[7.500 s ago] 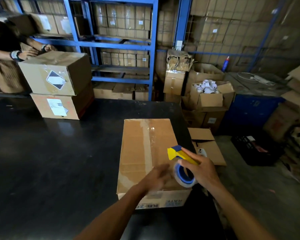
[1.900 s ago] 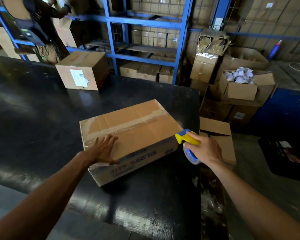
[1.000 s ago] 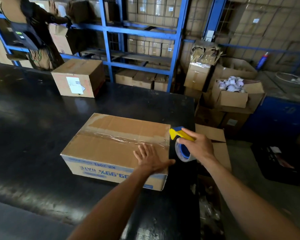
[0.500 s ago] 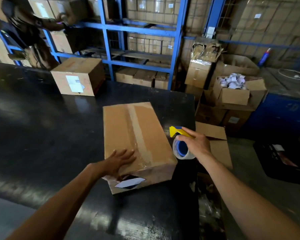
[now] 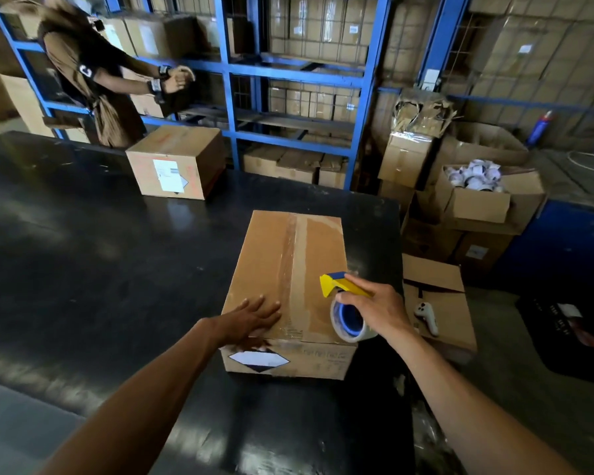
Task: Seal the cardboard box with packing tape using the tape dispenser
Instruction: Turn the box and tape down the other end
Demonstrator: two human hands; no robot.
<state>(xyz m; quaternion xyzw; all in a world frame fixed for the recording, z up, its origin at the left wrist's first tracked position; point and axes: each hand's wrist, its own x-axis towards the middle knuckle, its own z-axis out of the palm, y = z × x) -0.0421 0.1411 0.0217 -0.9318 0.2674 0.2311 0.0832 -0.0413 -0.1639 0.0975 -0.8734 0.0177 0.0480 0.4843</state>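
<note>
Two hands are working at the near end of the cardboard box, which is lying lengthwise on the black bench with its short labelled face toward the person. The left hand is pressing flat, fingers spread, on the near left of the lid, its grip apart and clamped on nothing. The right hand is wrapping its grip around the tape dispenser, the roll hanging by the near right corner and the yellow blade end pointing in toward the centre seam.

One strip of clear tape is already running along that seam to the far edge. For the step in hand, probably a further pass, starting the tape on the near face, pulling steadily and keeping the left palm bearing down should be helping it lie without wrinkles. Beyond, a second box is sitting on the bench.
</note>
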